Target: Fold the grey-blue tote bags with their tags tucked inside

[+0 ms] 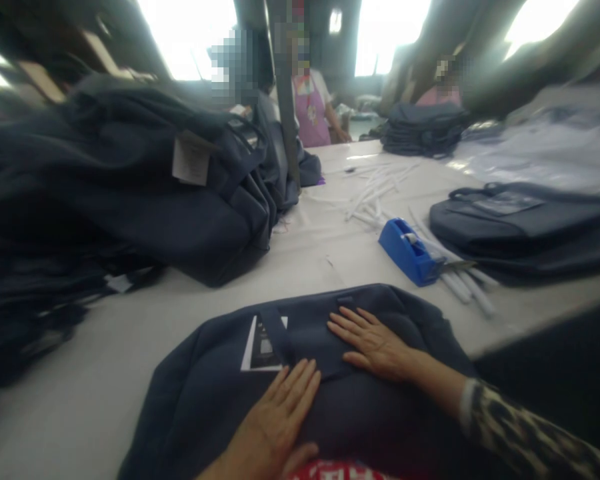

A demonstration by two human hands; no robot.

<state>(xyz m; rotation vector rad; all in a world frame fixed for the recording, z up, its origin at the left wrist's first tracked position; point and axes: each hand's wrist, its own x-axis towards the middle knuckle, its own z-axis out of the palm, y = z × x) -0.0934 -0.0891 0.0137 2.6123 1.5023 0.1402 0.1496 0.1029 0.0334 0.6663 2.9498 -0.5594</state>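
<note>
A dark navy fabric bag [205, 380] lies flat on the table in front of me. My left hand [275, 420] rests on its lower middle, palm down, fingers stretched toward a strap. Higher on the bag and to the right, my right hand [377, 343] lies flat with fingers spread. Neither hand grips anything. A printed black-and-white card [265, 343] sits on the bag under a dark strap [279, 333], just beyond my left fingertips. Something red with white lettering [340, 470] shows at the bottom edge, partly hidden.
Dark bags [145, 193] are heaped at the left, one with a white tag [191, 160]. A blue tape dispenser [407, 252] stands beyond my right hand, near white tubes [375, 197]. Another bag [530, 230] lies right. A person in a purple apron [311, 113] stands across the table.
</note>
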